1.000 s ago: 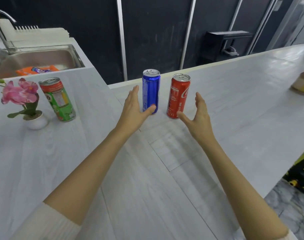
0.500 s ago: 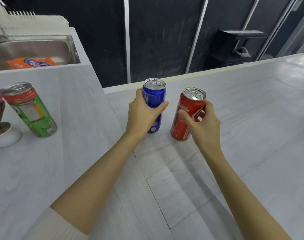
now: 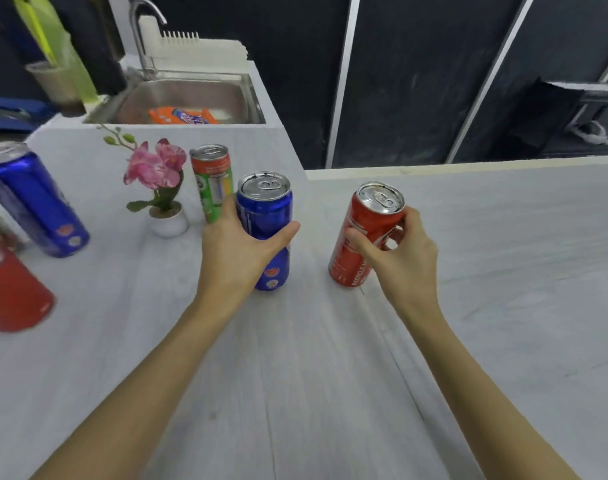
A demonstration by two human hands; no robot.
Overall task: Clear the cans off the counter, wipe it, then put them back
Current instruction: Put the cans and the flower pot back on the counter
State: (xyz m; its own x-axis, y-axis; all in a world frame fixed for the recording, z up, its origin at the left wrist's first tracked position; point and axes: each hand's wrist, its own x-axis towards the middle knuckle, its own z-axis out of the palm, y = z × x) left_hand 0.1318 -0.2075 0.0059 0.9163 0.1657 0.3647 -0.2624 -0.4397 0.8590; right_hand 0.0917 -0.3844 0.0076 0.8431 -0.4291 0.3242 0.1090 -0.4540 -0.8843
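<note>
My left hand (image 3: 238, 252) is wrapped around a tall blue can (image 3: 266, 216) near the middle of the pale counter (image 3: 295, 375). My right hand (image 3: 399, 251) grips a tall red can (image 3: 364, 233) just to its right, tilted slightly. Whether either can touches the counter I cannot tell. A green and orange can (image 3: 213, 181) stands behind the blue one. At the left edge stand another blue can (image 3: 35, 202) and another red can (image 3: 11, 289), partly cut off.
A small white pot with pink flowers (image 3: 160, 188) stands left of the green can. Behind it is a steel sink (image 3: 188, 98) holding an orange packet (image 3: 183, 116), with a tap (image 3: 141, 32) and a white rack. The counter's far edge (image 3: 468, 166) borders a dark wall.
Both hands closed on the two cans, then carried them leftward toward the flower pot and green can. The view swung left, bringing two more cans into sight.
</note>
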